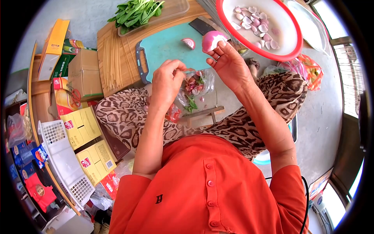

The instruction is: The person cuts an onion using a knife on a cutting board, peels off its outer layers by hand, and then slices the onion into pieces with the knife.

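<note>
My right hand [230,64] holds a partly cut red onion [213,41], its pale cut side showing, above the near right part of a teal cutting board [163,48]. My left hand [167,82] is closed in a pinch near the board's front edge. A thin reddish strip, which looks like onion skin [189,70], sticks out at its fingertips. An onion wedge [188,43] lies on the board. A dark, flat blade [204,26] rests at the board's far right corner. Below my hands, a clear plastic bag [208,80] holds onion skins and green scraps.
At the upper right, a red-rimmed white basin [298,37] contains several onion pieces. Leafy greens [136,13] fill a clear tray at the back. Wooden skewers [113,58] lie left of the board. Cardboard boxes [85,72] and a white plastic basket [64,156] stand at the left.
</note>
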The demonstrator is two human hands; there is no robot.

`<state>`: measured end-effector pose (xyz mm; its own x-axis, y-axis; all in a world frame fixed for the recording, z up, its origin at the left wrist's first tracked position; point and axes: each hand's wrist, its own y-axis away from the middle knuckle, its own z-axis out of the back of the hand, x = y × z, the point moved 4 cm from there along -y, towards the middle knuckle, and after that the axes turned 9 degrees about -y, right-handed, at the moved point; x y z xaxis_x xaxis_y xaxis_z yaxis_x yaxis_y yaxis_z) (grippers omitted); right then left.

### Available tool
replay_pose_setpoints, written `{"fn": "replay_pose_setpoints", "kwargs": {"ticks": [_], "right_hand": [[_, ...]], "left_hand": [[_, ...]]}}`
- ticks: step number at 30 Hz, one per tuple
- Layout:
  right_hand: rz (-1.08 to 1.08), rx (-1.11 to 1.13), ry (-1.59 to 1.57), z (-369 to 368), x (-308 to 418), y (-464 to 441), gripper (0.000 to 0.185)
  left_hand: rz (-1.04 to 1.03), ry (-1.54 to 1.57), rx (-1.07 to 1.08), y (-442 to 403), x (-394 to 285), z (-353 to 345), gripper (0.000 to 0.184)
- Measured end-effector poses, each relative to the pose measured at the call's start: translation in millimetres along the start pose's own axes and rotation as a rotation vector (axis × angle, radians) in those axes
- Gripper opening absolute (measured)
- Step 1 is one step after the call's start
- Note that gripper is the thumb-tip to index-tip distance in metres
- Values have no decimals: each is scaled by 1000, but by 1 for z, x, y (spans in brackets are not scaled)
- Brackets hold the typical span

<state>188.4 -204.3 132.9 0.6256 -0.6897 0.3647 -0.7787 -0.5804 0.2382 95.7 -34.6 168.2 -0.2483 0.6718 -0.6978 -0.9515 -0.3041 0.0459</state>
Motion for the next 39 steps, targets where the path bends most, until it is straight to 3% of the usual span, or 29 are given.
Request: {"fn": "replay_pose_setpoints", "kwargs": {"ticks": [2,7,10,12,16,20,25,32,34,39], "right_hand": [[7,11,14,3,-1,-1,18],[55,21,115,-4,-1,1,24],[-13,95,59,-25,0,7,37],[-46,149,9,-27,-1,7,43],[-98,300,-74,-23,-4,5,52],[-99,311,-51,-18,-5,3,50],[-134,388,-34,-21,-5,6,49],[-112,339,-22,-27,-4,7,49],[-95,339,7,-23,-5,5,49],[-79,290,87,-24,-5,5,48]], "left_hand": [[-113,-81,-2,2,-14,4,10],[-102,-131,26,1,-37,12,12],[-88,38,-69,-4,-42,14,17],[-188,145,-158,-6,-48,19,20],[-162,182,-126,-9,-61,20,23],[-192,170,-117,-10,-69,19,24],[-233,261,-124,-17,-60,14,10],[-274,421,-158,-14,-60,20,16],[-311,149,-142,-10,-70,25,23],[-325,148,-106,-8,-77,24,28]]}}
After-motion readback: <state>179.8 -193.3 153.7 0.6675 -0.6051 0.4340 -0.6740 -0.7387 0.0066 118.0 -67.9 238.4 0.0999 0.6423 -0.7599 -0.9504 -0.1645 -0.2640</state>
